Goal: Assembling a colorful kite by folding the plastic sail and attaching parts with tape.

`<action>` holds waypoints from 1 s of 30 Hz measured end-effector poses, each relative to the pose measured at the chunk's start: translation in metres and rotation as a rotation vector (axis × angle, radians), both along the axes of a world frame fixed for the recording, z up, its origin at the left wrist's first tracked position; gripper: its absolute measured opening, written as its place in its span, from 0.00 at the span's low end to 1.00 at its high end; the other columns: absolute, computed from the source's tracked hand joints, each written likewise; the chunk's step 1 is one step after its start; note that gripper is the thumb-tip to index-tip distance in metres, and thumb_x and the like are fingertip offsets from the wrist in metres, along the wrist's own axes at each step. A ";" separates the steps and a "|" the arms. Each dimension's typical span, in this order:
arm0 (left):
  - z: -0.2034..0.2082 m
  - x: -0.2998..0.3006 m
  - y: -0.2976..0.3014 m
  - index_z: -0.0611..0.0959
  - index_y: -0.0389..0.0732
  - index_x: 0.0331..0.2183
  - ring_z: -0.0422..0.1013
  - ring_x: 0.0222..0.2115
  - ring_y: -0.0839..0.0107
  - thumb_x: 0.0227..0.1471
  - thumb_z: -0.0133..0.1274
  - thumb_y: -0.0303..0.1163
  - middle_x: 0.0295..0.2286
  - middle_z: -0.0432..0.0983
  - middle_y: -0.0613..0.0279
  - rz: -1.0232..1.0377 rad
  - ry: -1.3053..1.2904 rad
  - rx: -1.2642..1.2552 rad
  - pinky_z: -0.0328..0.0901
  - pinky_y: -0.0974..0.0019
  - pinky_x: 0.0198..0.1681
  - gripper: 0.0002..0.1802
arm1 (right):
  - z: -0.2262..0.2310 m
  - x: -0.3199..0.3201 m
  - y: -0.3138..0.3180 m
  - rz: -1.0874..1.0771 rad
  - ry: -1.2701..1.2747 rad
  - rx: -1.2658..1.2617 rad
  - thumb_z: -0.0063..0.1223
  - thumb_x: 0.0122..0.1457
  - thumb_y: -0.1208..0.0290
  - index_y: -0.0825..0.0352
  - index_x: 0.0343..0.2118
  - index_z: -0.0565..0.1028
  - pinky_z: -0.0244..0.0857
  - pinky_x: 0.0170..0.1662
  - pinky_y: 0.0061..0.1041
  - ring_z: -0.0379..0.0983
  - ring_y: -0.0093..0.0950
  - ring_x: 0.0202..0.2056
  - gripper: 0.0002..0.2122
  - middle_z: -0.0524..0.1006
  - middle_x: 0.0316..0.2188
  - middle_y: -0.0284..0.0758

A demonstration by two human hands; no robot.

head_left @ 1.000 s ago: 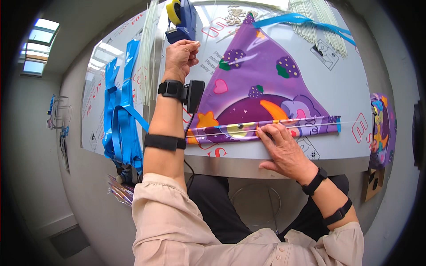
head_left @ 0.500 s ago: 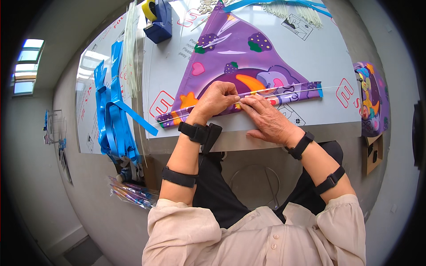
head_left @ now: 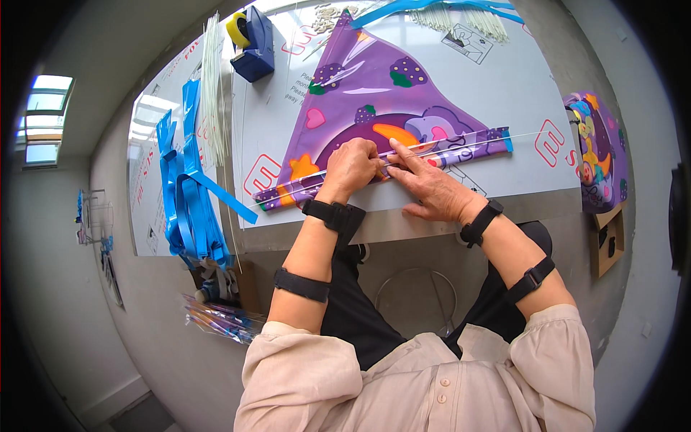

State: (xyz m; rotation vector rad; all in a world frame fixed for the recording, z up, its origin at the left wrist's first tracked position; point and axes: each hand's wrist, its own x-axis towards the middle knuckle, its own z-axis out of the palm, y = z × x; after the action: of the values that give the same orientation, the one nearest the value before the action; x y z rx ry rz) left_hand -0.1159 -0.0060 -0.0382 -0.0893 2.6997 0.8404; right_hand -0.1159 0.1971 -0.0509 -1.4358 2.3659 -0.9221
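Observation:
A purple plastic kite [head_left: 374, 90], printed with berries, a heart and a moon, lies on the table with its point facing away. Thin white rods [head_left: 471, 143] run along its folded near edge. At the middle of that edge my left hand [head_left: 350, 171] is closed, fingertips pinched downward; what they hold is hidden. My right hand [head_left: 437, 191] lies just beside it, fingers stretched out and pressing on the rods and the fold, thumb apart near the table edge. The fingertips of both hands almost meet.
A blue tape dispenser [head_left: 253, 54] with yellow tape stands at the far left. Blue ribbon strips [head_left: 191, 205] hang over the left table edge beside a bundle of white rods [head_left: 211, 93]. More white sticks [head_left: 484, 25] lie at the back. Another printed kite [head_left: 596, 155] sits at the right.
My left hand has turned over more and its fingers have dropped onto the kite's near edge. My right index finger has lifted and straightened. The whole view has shifted slightly.

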 end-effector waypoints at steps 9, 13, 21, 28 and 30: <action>0.006 -0.004 0.012 0.82 0.35 0.21 0.75 0.30 0.48 0.37 0.57 0.30 0.25 0.77 0.43 -0.007 0.057 -0.139 0.69 0.52 0.33 0.08 | 0.001 -0.002 0.000 0.005 -0.003 -0.006 0.62 0.39 0.75 0.75 0.52 0.66 0.51 0.63 0.32 0.52 0.45 0.61 0.33 0.47 0.63 0.53; 0.009 -0.007 0.015 0.83 0.34 0.22 0.76 0.31 0.49 0.36 0.60 0.32 0.25 0.78 0.43 0.016 -0.005 -0.194 0.69 0.53 0.33 0.10 | 0.002 -0.002 -0.001 0.003 -0.059 -0.005 0.61 0.39 0.77 0.69 0.57 0.62 0.52 0.62 0.35 0.51 0.42 0.62 0.36 0.46 0.64 0.48; 0.011 -0.007 0.002 0.83 0.34 0.25 0.76 0.30 0.53 0.26 0.71 0.46 0.24 0.79 0.48 0.179 -0.122 -0.255 0.68 0.56 0.33 0.27 | -0.001 -0.005 0.003 0.012 -0.023 -0.014 0.59 0.40 0.77 0.74 0.51 0.67 0.54 0.62 0.33 0.55 0.44 0.60 0.30 0.49 0.62 0.51; -0.001 -0.005 -0.022 0.72 0.37 0.17 0.70 0.17 0.70 0.32 0.69 0.28 0.15 0.72 0.58 0.075 -0.050 -0.106 0.63 0.66 0.21 0.18 | -0.004 -0.004 0.003 -0.005 -0.054 -0.012 0.61 0.42 0.78 0.71 0.54 0.65 0.54 0.62 0.34 0.54 0.42 0.61 0.32 0.49 0.63 0.48; -0.003 -0.004 -0.025 0.73 0.37 0.17 0.70 0.17 0.70 0.33 0.69 0.29 0.15 0.72 0.58 0.065 -0.043 -0.074 0.62 0.65 0.21 0.18 | -0.004 -0.005 0.002 -0.006 -0.072 -0.009 0.61 0.42 0.77 0.71 0.55 0.64 0.53 0.62 0.34 0.54 0.43 0.61 0.32 0.50 0.63 0.48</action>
State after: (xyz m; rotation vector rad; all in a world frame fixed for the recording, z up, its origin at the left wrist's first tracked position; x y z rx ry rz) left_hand -0.1197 -0.0314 -0.0413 -0.2101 2.7001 0.7479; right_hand -0.1211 0.1987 -0.0552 -1.3755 2.3182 -0.9709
